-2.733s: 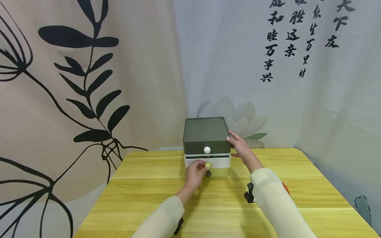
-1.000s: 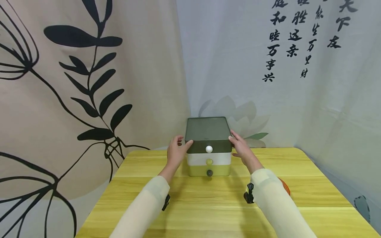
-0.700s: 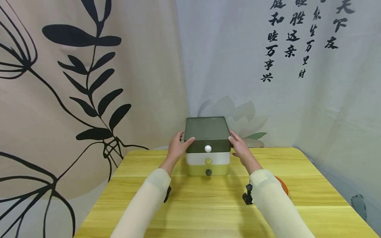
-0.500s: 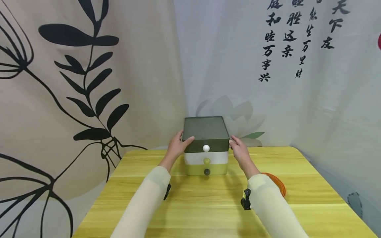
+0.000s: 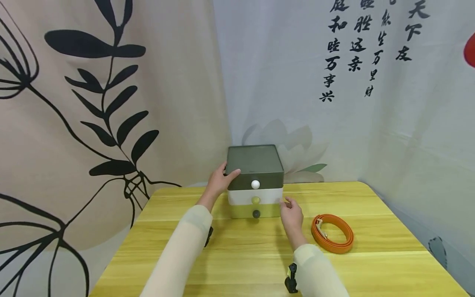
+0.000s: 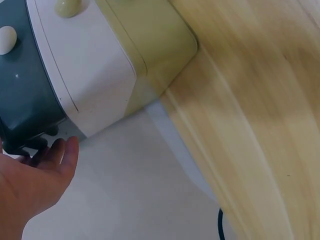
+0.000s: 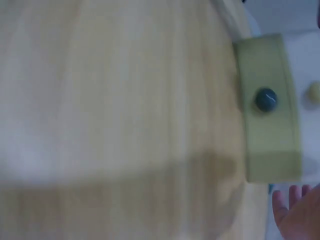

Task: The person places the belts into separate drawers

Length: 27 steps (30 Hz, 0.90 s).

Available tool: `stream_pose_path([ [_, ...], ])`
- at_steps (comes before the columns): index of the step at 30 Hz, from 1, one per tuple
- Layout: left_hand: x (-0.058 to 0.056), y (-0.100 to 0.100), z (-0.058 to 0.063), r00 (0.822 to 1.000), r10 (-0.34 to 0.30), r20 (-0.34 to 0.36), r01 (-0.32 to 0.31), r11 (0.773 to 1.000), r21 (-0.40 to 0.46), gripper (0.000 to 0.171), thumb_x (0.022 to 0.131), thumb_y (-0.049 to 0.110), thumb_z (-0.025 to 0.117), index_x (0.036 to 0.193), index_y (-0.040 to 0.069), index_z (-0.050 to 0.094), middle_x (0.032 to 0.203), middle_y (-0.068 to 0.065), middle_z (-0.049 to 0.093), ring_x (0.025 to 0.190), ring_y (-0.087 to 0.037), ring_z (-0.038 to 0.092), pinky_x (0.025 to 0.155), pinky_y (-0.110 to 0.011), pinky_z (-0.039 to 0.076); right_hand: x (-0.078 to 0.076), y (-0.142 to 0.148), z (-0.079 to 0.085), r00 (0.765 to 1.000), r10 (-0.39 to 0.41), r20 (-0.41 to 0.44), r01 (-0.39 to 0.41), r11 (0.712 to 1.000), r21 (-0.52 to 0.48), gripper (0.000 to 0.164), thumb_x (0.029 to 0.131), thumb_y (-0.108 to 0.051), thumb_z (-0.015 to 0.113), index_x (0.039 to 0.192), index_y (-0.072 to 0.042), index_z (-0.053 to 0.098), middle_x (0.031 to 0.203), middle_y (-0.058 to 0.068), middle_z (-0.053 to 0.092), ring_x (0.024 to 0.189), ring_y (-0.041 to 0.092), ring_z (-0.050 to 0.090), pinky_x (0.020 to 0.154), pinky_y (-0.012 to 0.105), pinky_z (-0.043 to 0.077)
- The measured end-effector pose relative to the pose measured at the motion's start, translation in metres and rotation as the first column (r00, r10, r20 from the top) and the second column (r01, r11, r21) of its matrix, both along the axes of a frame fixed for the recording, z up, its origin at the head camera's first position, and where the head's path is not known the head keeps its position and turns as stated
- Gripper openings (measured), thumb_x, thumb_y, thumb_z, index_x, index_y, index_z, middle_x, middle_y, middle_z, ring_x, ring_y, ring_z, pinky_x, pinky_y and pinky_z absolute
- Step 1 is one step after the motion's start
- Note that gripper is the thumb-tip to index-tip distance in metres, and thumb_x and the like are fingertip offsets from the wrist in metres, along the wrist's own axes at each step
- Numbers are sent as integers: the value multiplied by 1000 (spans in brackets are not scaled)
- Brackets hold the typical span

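Note:
A three-tier drawer box stands at the back of the table, its dark green, white and yellow-green drawers all pushed in. Their round knobs are white, yellow-green and dark grey. My left hand holds the upper left front corner, thumb on the front face and fingers along the side. In the left wrist view, those fingers bend against the dark top tier. Beside the lower right corner hovers my right hand, fingers loosely bent and holding nothing. Contact with the box cannot be told.
A coiled orange belt with a metal buckle lies to the right of my right hand. The wooden table ends close behind the box, where a printed curtain hangs.
My left hand has gone from the yellow-green knob to the upper left corner, and the white drawer has closed. My right hand has dropped from the upper right side. The belt has come into view.

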State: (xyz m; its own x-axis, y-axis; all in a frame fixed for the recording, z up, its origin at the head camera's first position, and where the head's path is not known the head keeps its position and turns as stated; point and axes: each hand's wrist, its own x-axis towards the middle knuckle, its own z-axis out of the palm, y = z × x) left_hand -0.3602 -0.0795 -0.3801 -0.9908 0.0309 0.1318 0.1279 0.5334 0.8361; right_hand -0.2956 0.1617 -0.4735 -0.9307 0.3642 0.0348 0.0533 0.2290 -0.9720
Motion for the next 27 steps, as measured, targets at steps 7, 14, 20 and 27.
stream_pose_path([
  [7, 2, 1, 1, 1000, 9, 7, -9, 1000, 4, 87, 93, 57, 61, 158, 11, 25, 158, -15, 30, 144, -35, 30, 113, -51, 30, 8, -30, -24, 1000, -5, 29, 5, 1000, -6, 40, 97, -20, 63, 131, 0, 60, 119, 22, 64, 109, 38, 59, 90, 49, 49],
  [14, 2, 4, 3, 999, 26, 20, -26, 1000, -13, 87, 93, 58, 61, 159, 15, 23, 160, -11, 28, 146, -33, 26, 114, -50, 30, 11, -50, -38, 999, 20, 37, -19, 1000, -23, 43, 93, -17, 67, 131, 3, 60, 118, 25, 64, 109, 40, 60, 88, 48, 51],
  [20, 4, 6, 1, 1000, 27, 13, -27, 1000, 5, 86, 93, 57, 61, 158, 15, 24, 160, -12, 29, 145, -33, 28, 113, -50, 31, 8, -62, -44, 998, 29, 51, -26, 998, -50, 45, 91, -16, 71, 130, 3, 60, 117, 25, 63, 106, 38, 60, 86, 46, 52],
  [27, 5, 5, 0, 999, 37, 16, -38, 998, 47, 85, 93, 53, 64, 158, 16, 25, 159, -11, 30, 144, -33, 30, 112, -51, 33, 5, -71, -49, 998, 32, 50, -30, 998, -56, 46, 90, -16, 72, 129, 3, 60, 117, 26, 63, 107, 39, 60, 87, 46, 52],
])
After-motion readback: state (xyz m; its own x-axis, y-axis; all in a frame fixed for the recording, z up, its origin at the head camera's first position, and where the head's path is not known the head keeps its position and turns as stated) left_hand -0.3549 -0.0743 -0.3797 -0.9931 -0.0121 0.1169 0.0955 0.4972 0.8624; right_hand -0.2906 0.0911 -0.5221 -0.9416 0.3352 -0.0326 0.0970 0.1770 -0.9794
